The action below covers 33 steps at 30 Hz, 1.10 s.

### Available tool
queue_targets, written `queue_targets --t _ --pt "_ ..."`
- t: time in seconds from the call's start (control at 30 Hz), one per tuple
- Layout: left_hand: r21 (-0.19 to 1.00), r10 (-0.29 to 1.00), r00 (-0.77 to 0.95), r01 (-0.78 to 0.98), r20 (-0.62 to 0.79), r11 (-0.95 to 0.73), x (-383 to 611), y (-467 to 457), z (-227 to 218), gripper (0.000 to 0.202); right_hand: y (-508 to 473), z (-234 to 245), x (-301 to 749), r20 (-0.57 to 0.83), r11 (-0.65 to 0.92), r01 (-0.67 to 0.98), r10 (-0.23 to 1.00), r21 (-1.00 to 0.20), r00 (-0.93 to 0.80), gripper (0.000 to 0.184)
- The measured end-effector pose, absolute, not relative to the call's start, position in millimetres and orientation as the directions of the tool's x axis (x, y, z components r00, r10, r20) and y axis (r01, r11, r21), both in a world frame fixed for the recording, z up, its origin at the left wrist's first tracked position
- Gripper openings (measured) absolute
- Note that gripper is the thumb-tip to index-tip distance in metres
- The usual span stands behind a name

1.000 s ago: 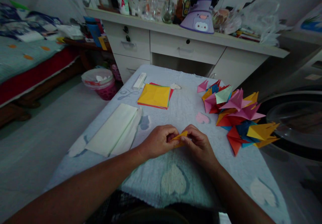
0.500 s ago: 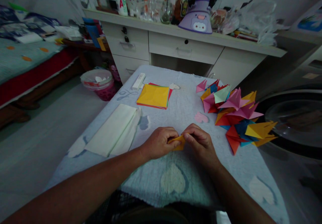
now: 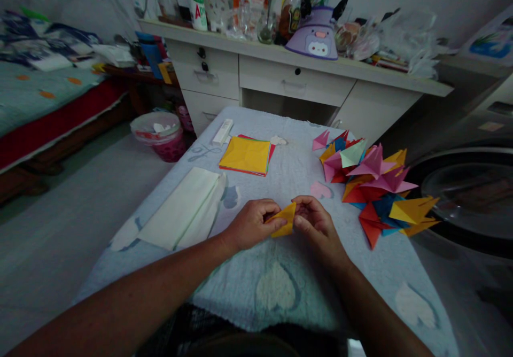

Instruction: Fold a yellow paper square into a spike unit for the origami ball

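Note:
A small folded piece of yellow-orange paper [image 3: 286, 221] is held just above the cloth near the table's front. My left hand [image 3: 256, 223] pinches its left side, thumb on top and fingers behind. At the paper's right edge is my right hand [image 3: 316, 226], fingers loosely curled and thumb apart from them; the index fingertip is at the paper's upper corner. Beyond my hands lies a stack of square coloured paper [image 3: 245, 155], yellow on top. To the right, folded paper cranes [image 3: 374, 162] in several colours are heaped together.
A folded whitish sheet [image 3: 180, 204] lies left on the cloth-covered table [image 3: 276, 287]. A narrow white box [image 3: 223, 131] is behind it. A desk with drawers [image 3: 296, 79] stands beyond, a pink bin [image 3: 160, 135] at left, a round-doored appliance [image 3: 468, 196] at right.
The yellow paper has tilted up and shows a larger pointed face. My right thumb and fingers have parted from their pinch on its edge, while my left hand keeps its hold.

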<state>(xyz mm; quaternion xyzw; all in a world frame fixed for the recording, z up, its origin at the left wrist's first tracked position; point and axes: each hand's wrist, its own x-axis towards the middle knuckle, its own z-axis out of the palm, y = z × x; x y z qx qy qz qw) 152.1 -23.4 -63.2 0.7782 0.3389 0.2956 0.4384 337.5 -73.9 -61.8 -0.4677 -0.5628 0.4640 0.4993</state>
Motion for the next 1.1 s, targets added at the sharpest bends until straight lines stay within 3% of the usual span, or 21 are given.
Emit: queue_targets --t 0.1,0.23,0.43,0.63,0.83,0.97,1.1 --pt "0.877 0.794 0.573 0.252 0.205 -0.408 152.1 -23.0 -61.1 0.021 -71.7 -64.6 337.6 0.141 0.160 0.131 0.980 -0.978 -0.141 0.017" --pt "0.850 0.805 0.524 0.257 0.277 -0.459 151.0 -22.4 -55.9 0.003 -69.8 -61.3 340.2 0.296 0.308 0.214 0.951 -0.927 -0.086 0.007" --pt "0.820 0.817 0.444 0.257 0.369 -0.511 148.6 -18.8 -62.7 0.021 -73.0 -52.1 338.4 0.434 0.453 0.290 0.891 -0.843 -0.130 0.013" --pt "0.776 0.774 0.463 0.247 0.432 -0.581 148.7 -16.1 -66.8 0.032 -71.8 -60.3 337.2 0.569 0.574 0.508 0.801 -0.642 -0.187 0.023" --pt "0.745 0.726 0.596 0.298 0.343 -0.596 145.3 -15.9 -66.2 0.032 -71.4 -71.3 338.4 0.461 0.519 0.551 0.850 -0.654 -0.254 0.029" --pt "0.663 0.669 0.697 0.375 0.259 -0.647 142.4 -14.9 -68.7 0.031 -70.9 -72.4 338.8 0.348 0.470 0.567 0.883 -0.677 -0.316 0.028" --pt "0.600 0.647 0.729 0.422 0.222 -0.680 139.1 -11.7 -69.6 0.029 -68.6 -73.0 340.9 0.310 0.460 0.639 0.888 -0.616 -0.340 0.024"
